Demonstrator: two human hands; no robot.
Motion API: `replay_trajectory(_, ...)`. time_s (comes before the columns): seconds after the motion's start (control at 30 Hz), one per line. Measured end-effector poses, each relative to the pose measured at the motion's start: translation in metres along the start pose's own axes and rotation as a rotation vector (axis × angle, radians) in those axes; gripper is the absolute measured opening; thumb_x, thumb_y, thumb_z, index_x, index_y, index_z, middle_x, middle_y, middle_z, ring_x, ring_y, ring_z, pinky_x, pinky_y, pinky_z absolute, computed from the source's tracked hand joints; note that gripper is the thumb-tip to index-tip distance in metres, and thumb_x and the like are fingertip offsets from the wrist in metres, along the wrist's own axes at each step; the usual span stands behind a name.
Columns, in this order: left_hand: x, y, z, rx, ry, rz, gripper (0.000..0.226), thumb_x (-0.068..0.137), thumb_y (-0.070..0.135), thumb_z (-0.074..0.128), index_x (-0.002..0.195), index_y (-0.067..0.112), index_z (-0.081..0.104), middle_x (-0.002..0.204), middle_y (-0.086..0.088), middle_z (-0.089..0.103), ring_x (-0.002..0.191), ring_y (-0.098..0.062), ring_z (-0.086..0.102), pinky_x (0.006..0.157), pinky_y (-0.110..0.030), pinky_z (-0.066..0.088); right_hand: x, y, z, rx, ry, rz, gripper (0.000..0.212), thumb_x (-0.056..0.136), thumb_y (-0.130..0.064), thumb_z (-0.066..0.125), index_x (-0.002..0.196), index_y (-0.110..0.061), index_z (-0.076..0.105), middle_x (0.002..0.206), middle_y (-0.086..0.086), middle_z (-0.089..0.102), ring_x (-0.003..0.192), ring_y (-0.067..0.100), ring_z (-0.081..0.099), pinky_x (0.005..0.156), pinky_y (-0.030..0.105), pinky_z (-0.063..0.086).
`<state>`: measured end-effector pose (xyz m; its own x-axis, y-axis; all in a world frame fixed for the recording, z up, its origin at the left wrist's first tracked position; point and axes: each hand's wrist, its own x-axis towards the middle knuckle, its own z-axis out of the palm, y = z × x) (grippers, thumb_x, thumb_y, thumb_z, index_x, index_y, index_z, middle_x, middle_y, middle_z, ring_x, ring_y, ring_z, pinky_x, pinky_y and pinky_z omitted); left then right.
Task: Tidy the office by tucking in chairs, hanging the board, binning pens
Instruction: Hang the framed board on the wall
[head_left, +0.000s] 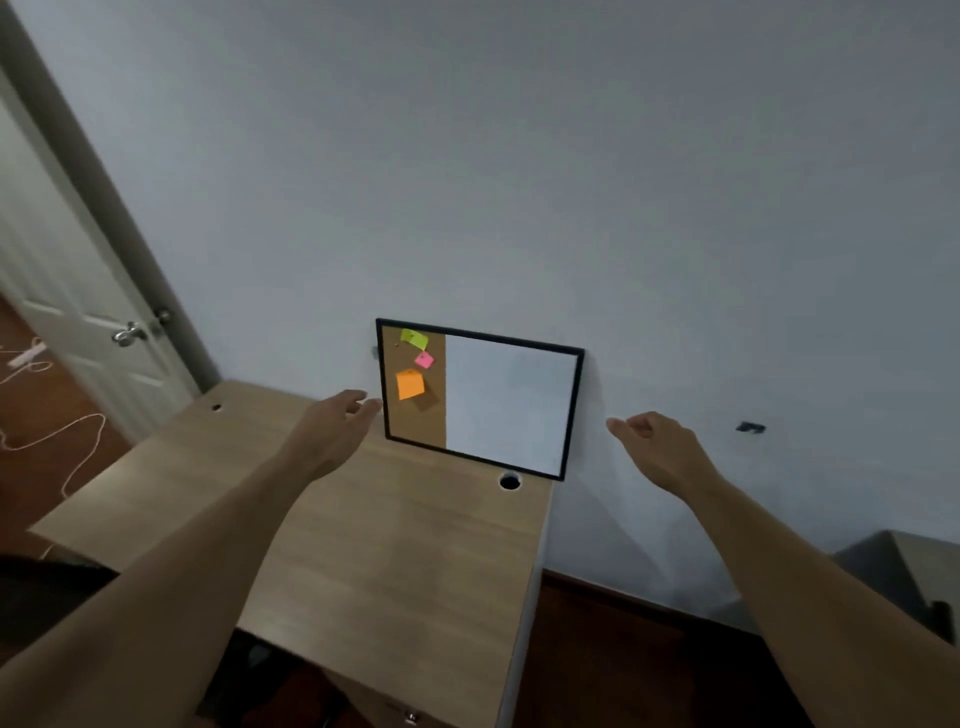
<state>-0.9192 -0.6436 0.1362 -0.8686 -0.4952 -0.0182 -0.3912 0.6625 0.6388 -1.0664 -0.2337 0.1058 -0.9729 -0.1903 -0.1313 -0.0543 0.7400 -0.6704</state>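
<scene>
Reaching from the left, the left hand (332, 431) spreads empty fingers just beside the board (511, 408). The board stands on the desk (363, 545), leaning against the wall (519, 182), long axis horizontal, cork strip with three sticky notes (410, 384) leftward. The right hand (660, 447) hovers loosely curled, empty.

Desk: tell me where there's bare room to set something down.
The desk is bare from its near edge up to the board, and left toward the door. Crowded only at the back, where the board leans and a cable hole sits.
</scene>
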Motion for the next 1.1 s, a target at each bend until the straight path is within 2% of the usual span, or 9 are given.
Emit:
replay_trajectory(0.2, 0.071, -0.026, -0.010, -0.031, -0.010, -0.015, 0.056, 0.108, 0.054, 0.049, 0.148, 0.016, 0.062, 0.146, -0.009, 0.066, 0.135, -0.029, 0.059, 0.104, -0.038, 0.041, 0.057, -0.035, 0.034, 0.020, -0.005, 0.009, 0.068, 0.098, -0.065, 0.055, 0.144, -0.015, 0.059, 0.143, 0.006, 0.065, 0.131, 0.027, 0.060, 0.109, 0.041, 0.046)
replay_trajectory(0.33, 0.139, -0.046, -0.013, -0.079, -0.045, -0.010, 0.054, 0.107, 0.056, 0.048, 0.143, 0.019, 0.065, 0.141, -0.004, 0.068, 0.126, -0.026, 0.061, 0.100, -0.037, 0.042, 0.092, -0.054, 0.060, 0.004, 0.005, 0.066, 0.069, 0.099, -0.065, 0.055, 0.144, -0.015, 0.058, 0.145, 0.006, 0.064, 0.132, 0.028, 0.059, 0.110, 0.042, 0.045)
replay_trajectory(0.53, 0.233, -0.076, -0.008, -0.105, -0.118, -0.014, 0.047, 0.105, 0.050, 0.050, 0.133, 0.018, 0.071, 0.125, -0.002, 0.071, 0.114, -0.024, 0.063, 0.093, -0.037, 0.044, 0.136, -0.072, 0.097, 0.025, 0.037, 0.152, 0.071, 0.097, -0.068, 0.056, 0.146, -0.017, 0.056, 0.147, 0.005, 0.062, 0.132, 0.026, 0.059, 0.099, 0.035, 0.043)
replay_trajectory(0.6, 0.257, -0.087, -0.003, -0.125, -0.146, -0.033, 0.053, 0.099, 0.053, 0.049, 0.131, 0.018, 0.072, 0.126, -0.003, 0.073, 0.116, -0.025, 0.065, 0.096, -0.040, 0.049, 0.146, -0.072, 0.109, 0.013, 0.018, 0.169, 0.075, 0.096, -0.068, 0.057, 0.150, -0.016, 0.051, 0.152, 0.004, 0.058, 0.136, 0.026, 0.056, 0.103, 0.036, 0.044)
replay_trajectory(0.67, 0.280, -0.096, 0.006, -0.135, -0.160, -0.060, 0.049, 0.102, 0.048, 0.051, 0.133, 0.016, 0.071, 0.129, -0.005, 0.071, 0.123, -0.029, 0.064, 0.101, -0.041, 0.047, 0.160, -0.070, 0.117, -0.011, 0.002, 0.183, 0.079, 0.097, -0.067, 0.057, 0.155, -0.014, 0.046, 0.157, 0.005, 0.053, 0.141, 0.027, 0.053, 0.110, 0.039, 0.043)
replay_trajectory(0.8, 0.325, -0.107, 0.029, -0.129, -0.175, -0.136, 0.052, 0.105, 0.040, 0.056, 0.150, 0.012, 0.060, 0.152, -0.009, 0.061, 0.141, -0.032, 0.054, 0.115, -0.042, 0.041, 0.196, -0.063, 0.122, -0.045, -0.015, 0.216, 0.082, 0.100, -0.063, 0.055, 0.161, -0.010, 0.038, 0.165, 0.008, 0.043, 0.149, 0.029, 0.045, 0.118, 0.041, 0.037)
replay_trajectory(0.9, 0.350, -0.113, 0.044, -0.149, -0.180, -0.210, 0.057, 0.105, 0.037, 0.058, 0.155, 0.011, 0.053, 0.157, -0.013, 0.055, 0.146, -0.033, 0.050, 0.121, -0.044, 0.039, 0.226, -0.054, 0.123, -0.052, -0.075, 0.261, 0.094, 0.098, -0.067, 0.054, 0.165, -0.007, 0.026, 0.171, 0.011, 0.032, 0.153, 0.031, 0.038, 0.120, 0.041, 0.034)
replay_trajectory(1.0, 0.372, -0.114, 0.057, -0.191, -0.172, -0.271, 0.063, 0.104, 0.037, 0.060, 0.159, 0.009, 0.046, 0.157, -0.014, 0.055, 0.145, -0.033, 0.051, 0.121, -0.045, 0.040, 0.256, -0.046, 0.127, -0.054, -0.123, 0.310, 0.102, 0.097, -0.070, 0.055, 0.165, -0.002, 0.019, 0.171, 0.016, 0.029, 0.153, 0.034, 0.037, 0.118, 0.042, 0.036)
replay_trajectory(1.1, 0.395, -0.114, 0.068, -0.219, -0.170, -0.306, 0.069, 0.102, 0.042, 0.062, 0.160, 0.009, 0.043, 0.158, -0.012, 0.054, 0.143, -0.034, 0.053, 0.117, -0.045, 0.042, 0.276, -0.041, 0.136, -0.065, -0.115, 0.313, 0.085, 0.101, -0.056, 0.059, 0.160, -0.001, 0.032, 0.157, 0.011, 0.047, 0.145, 0.036, 0.046, 0.103, 0.035, 0.039)
